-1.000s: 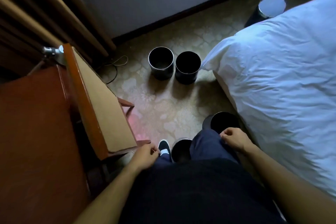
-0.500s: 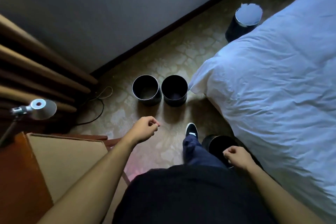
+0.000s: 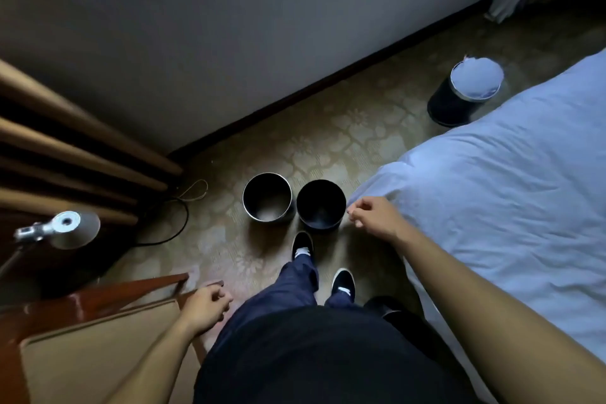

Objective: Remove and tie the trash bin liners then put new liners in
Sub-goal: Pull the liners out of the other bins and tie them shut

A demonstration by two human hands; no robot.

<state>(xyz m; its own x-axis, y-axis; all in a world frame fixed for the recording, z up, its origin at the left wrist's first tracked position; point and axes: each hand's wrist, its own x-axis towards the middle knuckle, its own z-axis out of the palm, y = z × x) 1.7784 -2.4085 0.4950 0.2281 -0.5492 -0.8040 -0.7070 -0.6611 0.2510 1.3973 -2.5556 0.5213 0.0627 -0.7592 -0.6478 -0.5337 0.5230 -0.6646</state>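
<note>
Head view: silver bin [image 3: 267, 197] beside black bin [image 3: 321, 203], both bare inside; far bin [image 3: 449, 105] holding white liner [image 3: 477, 77]; left hand [image 3: 205, 308], right hand [image 3: 373, 215] grips loosely curled, holding nothing.

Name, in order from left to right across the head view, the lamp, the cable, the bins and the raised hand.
Desk lamp → black cable → steel bin → black bin → right hand → bin with white liner.

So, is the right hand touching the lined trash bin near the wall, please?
Apart: the head view shows carpet and the bed corner between the right hand and the lined trash bin.
</note>
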